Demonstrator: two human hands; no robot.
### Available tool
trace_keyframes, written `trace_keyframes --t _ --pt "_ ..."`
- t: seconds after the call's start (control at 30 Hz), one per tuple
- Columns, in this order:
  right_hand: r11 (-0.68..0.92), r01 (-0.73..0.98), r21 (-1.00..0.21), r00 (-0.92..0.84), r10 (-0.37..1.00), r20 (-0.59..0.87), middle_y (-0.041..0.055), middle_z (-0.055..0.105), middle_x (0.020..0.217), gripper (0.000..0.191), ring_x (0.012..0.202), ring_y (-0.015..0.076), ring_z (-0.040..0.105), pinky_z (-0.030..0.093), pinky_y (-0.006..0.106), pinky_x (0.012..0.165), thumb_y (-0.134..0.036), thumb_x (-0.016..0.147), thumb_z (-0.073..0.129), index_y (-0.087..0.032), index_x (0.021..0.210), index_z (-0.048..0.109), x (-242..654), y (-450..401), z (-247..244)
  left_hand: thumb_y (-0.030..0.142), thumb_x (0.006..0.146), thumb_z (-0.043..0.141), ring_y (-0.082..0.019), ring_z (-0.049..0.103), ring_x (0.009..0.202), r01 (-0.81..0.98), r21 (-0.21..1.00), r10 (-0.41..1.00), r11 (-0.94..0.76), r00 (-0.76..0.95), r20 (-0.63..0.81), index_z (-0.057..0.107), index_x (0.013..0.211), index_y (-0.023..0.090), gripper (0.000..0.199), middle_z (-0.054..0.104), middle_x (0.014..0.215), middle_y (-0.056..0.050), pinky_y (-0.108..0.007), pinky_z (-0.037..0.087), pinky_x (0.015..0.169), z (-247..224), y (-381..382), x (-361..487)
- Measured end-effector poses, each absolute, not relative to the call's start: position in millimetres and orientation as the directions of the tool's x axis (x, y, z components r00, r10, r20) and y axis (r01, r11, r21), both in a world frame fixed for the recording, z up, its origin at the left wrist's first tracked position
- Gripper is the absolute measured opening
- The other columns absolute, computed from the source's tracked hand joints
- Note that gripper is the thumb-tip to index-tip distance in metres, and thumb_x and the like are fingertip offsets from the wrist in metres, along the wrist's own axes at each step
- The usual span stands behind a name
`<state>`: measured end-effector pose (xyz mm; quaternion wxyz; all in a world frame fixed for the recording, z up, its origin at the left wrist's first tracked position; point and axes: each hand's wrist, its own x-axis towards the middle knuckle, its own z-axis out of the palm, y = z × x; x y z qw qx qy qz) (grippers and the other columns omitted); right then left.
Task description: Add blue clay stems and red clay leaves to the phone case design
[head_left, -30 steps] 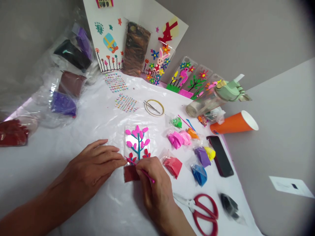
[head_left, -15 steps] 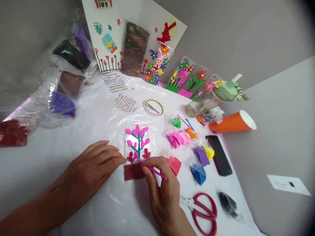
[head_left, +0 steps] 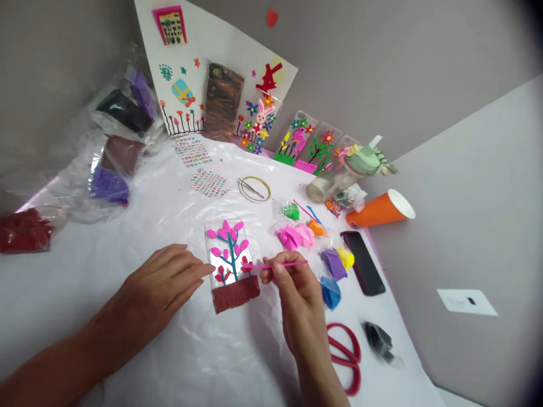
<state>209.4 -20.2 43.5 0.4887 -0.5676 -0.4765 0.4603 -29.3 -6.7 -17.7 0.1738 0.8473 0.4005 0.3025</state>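
Note:
A clear phone case lies on the white plastic sheet, decorated with a clay tree: teal stem, pink and red leaves, dark red ridged base. My left hand rests flat on the sheet, fingertips touching the case's left edge. My right hand pinches a thin pink modelling tool, held level with its tip at the case's right edge by a red leaf.
Small bags of coloured clay lie right of the case, with a black phone, an orange paper cup on its side and red scissors. Tweezers on a tape ring, gem stickers, decorated cases and big clay bags stand behind.
My right hand lifted the pink tool off the dark red base and moved right; the tool now lies level. The base is uncovered. My left hand stayed. The view shifted right.

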Motion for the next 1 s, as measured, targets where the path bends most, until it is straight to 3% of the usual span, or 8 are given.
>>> trace_keyframes --t 0.17,0.43,0.5,0.57,0.67,0.73,0.83,1.0 --pt "-0.085 0.007 -0.996 0.065 0.994 -0.084 -0.0007 0.063 0.079 0.023 0.077 0.0165 0.067 0.054 0.029 0.073 -0.043 0.096 0.064 -0.021 0.091 0.058 201.8 -10.1 33.8 0.016 0.104 0.046 -0.021 0.062 0.099 0.557 0.437 0.707 -0.706 0.532 0.466 0.066 0.116 0.022 0.024 0.073 0.102 -0.003 -0.041 0.044 0.104 -21.3 -5.4 -27.2" --pt "-0.069 0.004 -0.998 -0.038 0.997 -0.069 -0.0003 0.067 0.077 0.020 0.075 0.0163 0.069 0.056 0.029 0.074 -0.040 0.097 0.062 -0.021 0.093 0.056 190.0 -6.1 35.4 0.017 0.105 0.047 -0.020 0.058 0.094 0.541 0.449 0.702 -0.711 0.517 0.490 0.066 0.100 0.019 0.020 0.067 0.093 -0.003 -0.038 0.046 0.095 -19.2 -5.6 -24.3" --pt "0.000 0.100 -0.995 -0.001 1.000 -0.001 0.0001 0.066 0.081 0.016 0.077 0.0158 0.068 0.055 0.028 0.073 -0.037 0.100 0.057 -0.021 0.095 0.057 190.3 -12.5 36.6 0.016 0.104 0.047 -0.020 0.057 0.093 0.542 0.447 0.701 -0.712 0.517 0.491 0.066 0.097 0.019 0.020 0.066 0.091 -0.003 -0.039 0.045 0.096 -18.8 -6.1 -24.5" --pt "0.109 0.307 -0.945 0.033 0.992 0.125 0.0003 0.064 0.084 0.012 0.076 0.0146 0.065 0.053 0.026 0.071 -0.030 0.103 0.053 -0.021 0.096 0.058 190.8 -22.0 36.4 0.014 0.104 0.047 -0.020 0.058 0.092 0.548 0.455 0.712 -0.702 0.512 0.481 0.066 0.097 0.020 0.021 0.066 0.091 -0.002 -0.039 0.044 0.097 -18.9 -6.5 -24.4" --pt "0.327 0.595 -0.735 -0.079 0.933 0.351 0.0020 0.064 0.085 0.011 0.074 0.0152 0.061 0.050 0.028 0.069 -0.016 0.102 0.049 -0.022 0.099 0.058 190.3 -36.7 34.2 0.015 0.104 0.047 -0.019 0.059 0.090 0.556 0.461 0.722 -0.691 0.513 0.464 0.066 0.097 0.021 0.021 0.066 0.090 -0.001 -0.039 0.043 0.098 -19.5 -6.6 -23.4" --pt "0.452 0.646 -0.615 -0.202 0.879 0.433 0.0044 0.065 0.088 0.018 0.077 0.0174 0.062 0.050 0.031 0.070 -0.007 0.099 0.046 -0.022 0.104 0.055 188.7 -43.1 33.3 0.017 0.105 0.047 -0.018 0.058 0.088 0.555 0.463 0.723 -0.691 0.516 0.461 0.066 0.095 0.021 0.021 0.065 0.089 0.000 -0.041 0.041 0.100 -19.9 -6.3 -22.6" --pt "0.504 0.656 -0.563 -0.290 0.856 0.428 0.0065 0.066 0.092 0.027 0.082 0.0207 0.064 0.053 0.035 0.071 -0.002 0.096 0.045 -0.023 0.109 0.052 186.6 -46.8 33.4 0.018 0.106 0.046 -0.019 0.056 0.088 0.557 0.481 0.736 -0.677 0.513 0.442 0.066 0.094 0.021 0.024 0.064 0.088 0.000 -0.042 0.039 0.103 -20.6 -6.2 -22.2" --pt "0.442 0.684 -0.580 -0.308 0.896 0.319 0.0044 0.063 0.086 0.026 0.073 0.0222 0.062 0.052 0.034 0.061 -0.005 0.094 0.048 -0.027 0.105 0.055 188.7 -46.2 29.7 0.019 0.107 0.042 -0.019 0.055 0.089 0.548 0.526 0.759 -0.650 0.492 0.426 0.067 0.092 0.022 0.029 0.064 0.085 0.001 -0.039 0.041 0.098 -19.7 -6.1 -23.2"
